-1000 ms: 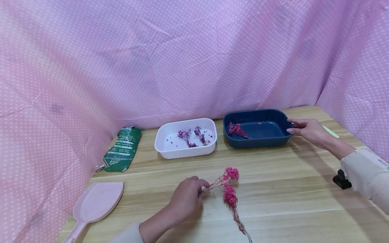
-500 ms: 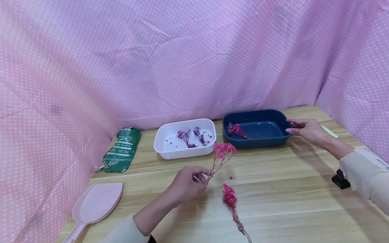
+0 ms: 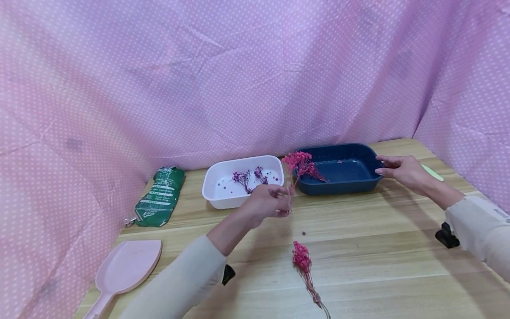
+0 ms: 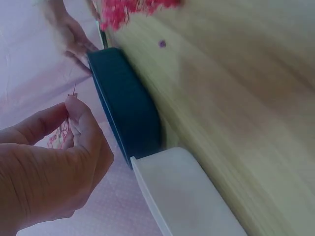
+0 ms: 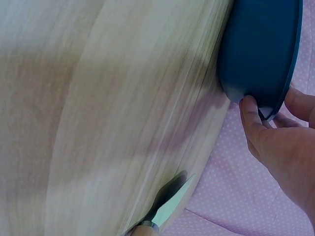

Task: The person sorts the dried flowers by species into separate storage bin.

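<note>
My left hand [image 3: 268, 204] pinches a sprig of pink dried flowers [image 3: 295, 161] by its thin stems between thumb and fingers. The blossoms stand up at the left end of a dark blue tray [image 3: 338, 187], partly in front of another pink sprig [image 3: 318, 175] lying inside it. The tray's right end is held by my right hand [image 3: 406, 172]; in the right wrist view its fingers [image 5: 252, 115] lie against the outer wall. Behind my left wrist stands a white tray [image 3: 217, 200] with purple dried sprigs [image 3: 241, 178]. A tied pink bunch [image 3: 302, 259] lies on the table.
On the left are a green printed pouch [image 3: 161, 197] and a pink dustpan-like scoop [image 3: 125, 266]. A knife with a pale green blade [image 5: 172, 202] lies beyond my right wrist. One tiny purple bud [image 3: 303, 233] rests on the wooden table; pink dotted cloth [image 3: 247, 88] hangs behind.
My left hand has lifted the pink sprig off the table and carried it away from me, up to the blue tray's left end. My right hand stays at the tray.
</note>
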A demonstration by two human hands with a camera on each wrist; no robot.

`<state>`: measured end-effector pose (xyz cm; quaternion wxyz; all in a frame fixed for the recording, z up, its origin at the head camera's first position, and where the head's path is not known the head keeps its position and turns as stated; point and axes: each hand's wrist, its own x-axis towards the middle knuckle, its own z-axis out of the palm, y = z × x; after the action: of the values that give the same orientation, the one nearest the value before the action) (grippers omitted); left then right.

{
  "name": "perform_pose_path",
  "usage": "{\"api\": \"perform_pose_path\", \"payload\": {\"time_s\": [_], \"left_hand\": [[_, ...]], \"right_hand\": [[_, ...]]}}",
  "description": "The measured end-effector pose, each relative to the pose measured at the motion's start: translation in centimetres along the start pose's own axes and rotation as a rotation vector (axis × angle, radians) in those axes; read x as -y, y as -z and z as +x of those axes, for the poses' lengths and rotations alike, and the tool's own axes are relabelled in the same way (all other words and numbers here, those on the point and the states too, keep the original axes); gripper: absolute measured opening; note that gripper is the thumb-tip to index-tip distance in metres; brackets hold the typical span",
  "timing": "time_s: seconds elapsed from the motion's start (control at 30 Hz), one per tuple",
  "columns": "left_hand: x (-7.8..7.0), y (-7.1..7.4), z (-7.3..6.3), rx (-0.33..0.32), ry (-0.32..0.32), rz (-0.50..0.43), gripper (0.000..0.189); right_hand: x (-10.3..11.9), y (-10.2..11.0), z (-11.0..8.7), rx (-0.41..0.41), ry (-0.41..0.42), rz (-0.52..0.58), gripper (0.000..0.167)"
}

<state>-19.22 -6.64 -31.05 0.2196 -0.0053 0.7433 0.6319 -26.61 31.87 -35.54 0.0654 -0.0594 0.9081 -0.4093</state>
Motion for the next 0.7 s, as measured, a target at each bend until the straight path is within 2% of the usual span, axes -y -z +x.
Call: {"api": "perform_pose_path", "payload": {"time_s": [0.3, 0.5, 0.6, 0.7], "left_hand": [[-1.8, -1.2, 4.3, -0.012, 0.063, -0.107, 0.028], [-2.8, -2.2, 7.1, -0.072, 0.122, -0.213, 0.015], [-3.1, -2.5, 8.0, -0.095, 0.122, -0.213, 0.009], [-3.2, -2.7, 8.8, -0.080, 0.104, -0.193, 0.008]], "right_hand": [[-0.2, 0.1, 0.0, -0.017, 0.000, -0.007, 0.069], [-0.3, 0.3, 0.0, -0.010, -0.012, -0.024, 0.071], [-0.2, 0.2, 0.1, -0.009, -0.017, -0.012, 0.071], [-0.1, 0.0, 0.1, -0.009, -0.014, 0.013, 0.070]]}}
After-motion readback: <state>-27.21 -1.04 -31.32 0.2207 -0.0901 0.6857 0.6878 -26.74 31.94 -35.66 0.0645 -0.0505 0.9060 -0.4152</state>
